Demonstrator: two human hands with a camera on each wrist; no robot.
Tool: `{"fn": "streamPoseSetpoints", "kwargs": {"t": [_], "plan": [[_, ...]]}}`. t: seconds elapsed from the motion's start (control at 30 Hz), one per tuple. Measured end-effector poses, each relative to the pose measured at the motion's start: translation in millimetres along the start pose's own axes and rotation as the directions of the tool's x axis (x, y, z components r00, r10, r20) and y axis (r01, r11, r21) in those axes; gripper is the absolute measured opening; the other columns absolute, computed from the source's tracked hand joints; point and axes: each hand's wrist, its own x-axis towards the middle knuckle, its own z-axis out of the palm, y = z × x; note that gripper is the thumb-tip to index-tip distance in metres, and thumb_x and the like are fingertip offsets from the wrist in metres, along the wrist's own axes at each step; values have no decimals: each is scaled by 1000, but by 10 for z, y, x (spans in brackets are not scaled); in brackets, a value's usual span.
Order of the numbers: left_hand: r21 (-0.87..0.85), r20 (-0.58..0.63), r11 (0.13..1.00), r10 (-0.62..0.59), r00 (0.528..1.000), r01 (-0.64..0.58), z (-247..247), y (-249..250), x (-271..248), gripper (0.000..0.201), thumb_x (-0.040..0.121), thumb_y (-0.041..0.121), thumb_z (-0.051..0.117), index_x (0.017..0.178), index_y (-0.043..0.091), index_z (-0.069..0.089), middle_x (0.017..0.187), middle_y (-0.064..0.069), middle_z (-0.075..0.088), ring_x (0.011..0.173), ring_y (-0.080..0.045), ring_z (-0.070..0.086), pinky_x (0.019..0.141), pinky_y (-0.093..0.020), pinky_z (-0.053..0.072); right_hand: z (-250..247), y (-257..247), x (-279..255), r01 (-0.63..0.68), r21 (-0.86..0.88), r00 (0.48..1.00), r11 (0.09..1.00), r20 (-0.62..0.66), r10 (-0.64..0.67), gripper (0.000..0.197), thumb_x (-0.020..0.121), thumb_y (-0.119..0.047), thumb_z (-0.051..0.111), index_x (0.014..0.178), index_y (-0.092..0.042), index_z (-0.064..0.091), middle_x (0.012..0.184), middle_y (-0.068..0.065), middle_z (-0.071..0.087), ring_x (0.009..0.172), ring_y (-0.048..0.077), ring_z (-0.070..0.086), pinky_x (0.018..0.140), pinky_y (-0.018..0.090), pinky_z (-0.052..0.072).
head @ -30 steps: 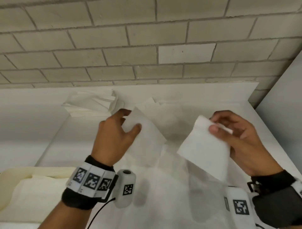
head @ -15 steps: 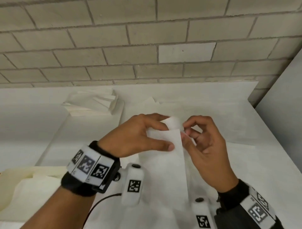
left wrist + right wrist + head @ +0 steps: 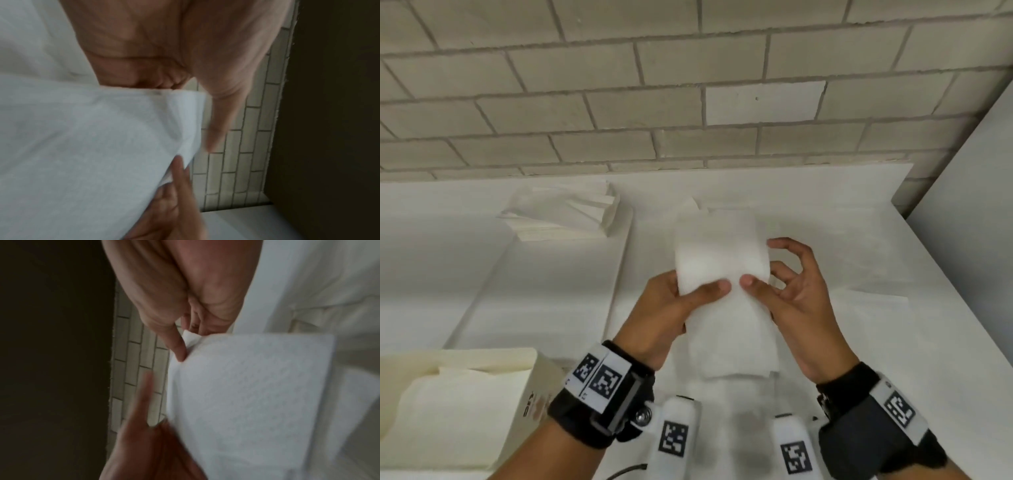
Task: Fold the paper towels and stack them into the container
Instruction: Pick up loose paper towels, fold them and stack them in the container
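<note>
A white paper towel (image 3: pixel 722 253), folded into a narrow strip, is held above the table in the middle of the head view. My left hand (image 3: pixel 688 291) grips its left edge, thumb on top and fingers underneath. My right hand (image 3: pixel 774 284) pinches its right edge with the thumb on top, the other fingers curled behind. Both thumbs nearly meet on the sheet. The left wrist view shows the paper towel (image 3: pixel 92 146) under my left hand (image 3: pixel 216 129). In the right wrist view my right hand (image 3: pixel 179 352) touches the paper towel (image 3: pixel 246 394). A cream container (image 3: pixel 530 363) sits at the lower left with folded sheets inside.
A loose stack of paper towels (image 3: pixel 561 219) lies at the back left of the white table (image 3: pixel 859 240). More flat sheets (image 3: pixel 732 359) lie under my hands. A brick wall (image 3: pixel 688 102) closes the back, and a pale panel (image 3: pixel 969 205) stands to the right.
My hands were apart, each holding one end of the towel. They came together and doubled it over. Now both hold the folded strip, its far end raised.
</note>
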Motion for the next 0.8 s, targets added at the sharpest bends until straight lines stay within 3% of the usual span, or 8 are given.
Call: {"fn": "streamPoseSetpoints", "kwargs": {"t": [0.1,0.17,0.23,0.3,0.4,0.5,0.67,0.8], "plan": [[276,-275,955,183,944,-105,-250,-87,65,30,82,20,81,110,12,74,103,-2,79,100,-25,74,89,-47,60,-78,151,238,-96,-368,994,925,14,109,40,79,-42,74,111,-22,63,104,3,71,99,21,68,78,22,54],[479,-301,862,337,892,-164,-391,-43,31,30,84,23,81,111,14,71,99,5,77,94,-13,73,81,-32,60,-223,312,413,-45,-856,973,514,80,218,47,84,-46,72,123,-24,59,122,-1,58,114,19,56,89,23,48],[597,-162,759,430,888,-259,-444,33,-98,18,85,20,79,101,22,72,89,15,74,84,1,71,71,-15,55,-296,446,486,70,-996,927,49,84,366,62,87,-43,68,140,-23,44,138,1,41,126,22,42,99,36,45],[698,71,613,456,887,-370,-409,106,-240,7,85,26,75,90,30,72,82,15,75,79,4,70,66,-13,53,-307,512,479,109,-992,914,-66,74,399,61,89,-37,66,142,-21,39,141,2,39,127,24,42,98,39,46],[772,291,450,377,879,-449,-373,130,-325,34,78,45,60,101,24,72,94,12,75,86,-4,71,74,-28,56,-292,496,452,84,-996,931,-4,77,356,36,93,-24,60,128,-19,51,125,3,56,115,25,57,88,33,47],[731,293,571,231,928,-373,-380,19,-274,46,68,51,66,109,29,70,111,15,67,102,-7,66,87,-32,55,-322,440,448,136,-989,946,53,146,288,19,93,-14,55,88,-33,54,94,-4,60,89,24,63,63,26,43],[491,187,848,122,975,-200,-352,-273,-91,56,69,29,91,107,61,66,146,28,46,133,-1,49,108,-30,46,-213,-79,188,243,-608,886,755,456,82,13,90,-5,69,96,-15,64,97,-4,67,92,16,65,80,23,51],[166,154,982,62,986,-88,-252,-327,-16,49,68,15,91,113,16,74,117,-5,75,111,-24,71,91,-36,58,-58,-288,166,209,-235,891,949,445,-86,15,85,-1,63,99,2,59,94,0,63,87,7,65,78,18,51]]}}
